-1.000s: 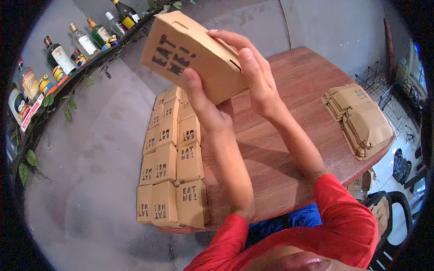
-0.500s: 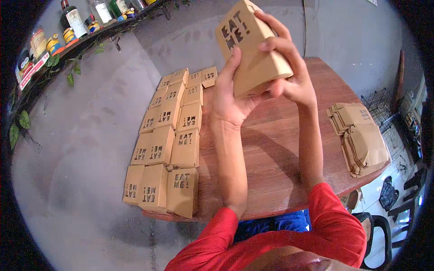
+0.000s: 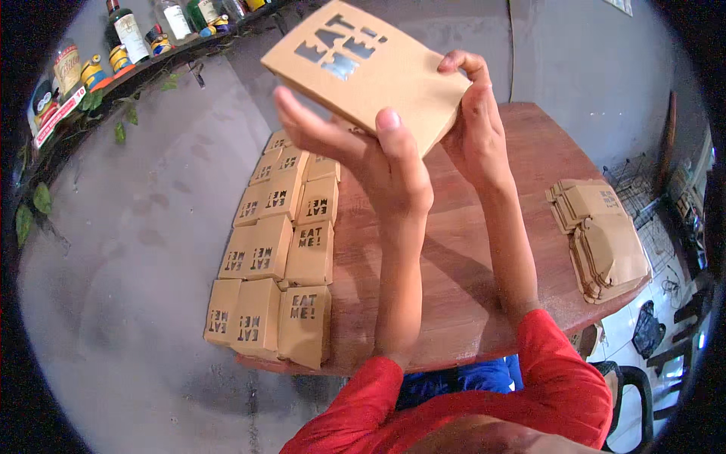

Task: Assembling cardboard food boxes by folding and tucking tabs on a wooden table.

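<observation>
A brown cardboard box [image 3: 408, 79] with dark printed lettering is held up above the table, its broad printed side turned upward and tilted. My right hand [image 3: 480, 140] grips its right end, fingers curled over the edge. Beneath the near side lies my left hand [image 3: 386, 170], its thumb pressed on the near edge and its fingers reaching along toward the left corner. Part of the left fingers is hidden behind the box. Below and to the left, several similar folded boxes [image 3: 308, 253] stand in rows along the table's left edge.
A stack of flat, unfolded cardboard [image 3: 612, 253] lies at the right side of the brown wooden table [image 3: 446, 280]. Bottles [image 3: 128, 34] and small figurines line a wall shelf at upper left. A black chair [image 3: 635, 401] stands at lower right.
The box has moved left and been turned from upright to a flatter tilt. My left hand has shifted from its side to its near edge; the right now grips its right end.
</observation>
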{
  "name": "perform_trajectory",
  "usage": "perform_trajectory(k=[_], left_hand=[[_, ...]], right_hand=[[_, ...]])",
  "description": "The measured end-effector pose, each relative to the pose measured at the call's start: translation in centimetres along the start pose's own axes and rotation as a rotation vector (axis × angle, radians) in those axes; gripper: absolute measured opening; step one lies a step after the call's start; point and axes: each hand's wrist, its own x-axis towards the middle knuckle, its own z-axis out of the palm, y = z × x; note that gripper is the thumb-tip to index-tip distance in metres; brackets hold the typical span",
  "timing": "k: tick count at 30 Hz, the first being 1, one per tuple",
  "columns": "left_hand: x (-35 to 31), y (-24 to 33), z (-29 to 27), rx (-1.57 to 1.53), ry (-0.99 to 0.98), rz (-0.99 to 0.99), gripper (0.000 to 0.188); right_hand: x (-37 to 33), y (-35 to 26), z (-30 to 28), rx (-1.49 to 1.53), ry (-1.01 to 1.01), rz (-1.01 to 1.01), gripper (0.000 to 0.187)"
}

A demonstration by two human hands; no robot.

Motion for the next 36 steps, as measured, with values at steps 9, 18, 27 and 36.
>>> perform_trajectory(k=[9, 18, 27, 36], left_hand=[[2.1, -3.4, -5.0, 0.329, -0.345, 0.266, 0.111], [1.6, -3.0, -4.7, -0.242, -0.327, -0.273, 0.1], [1.4, -0.6, -3.4, -0.45, -0.309, -0.375, 0.096], [1.5, -1.0, -3.6, -0.47, -0.285, -0.451, 0.063]], right_hand=[[-0.8, -2.7, 2.1, -0.287, 0.01, 0.17, 0.036], [0.1, -5.0, 0.1, -0.982, -0.276, 0.174, 0.071], [-0.2, -2.7, 1.0, -0.489, -0.162, 0.101, 0.076], [-0.4, -2.1, 1.4, -0.492, -0.119, 0.089, 0.06]])
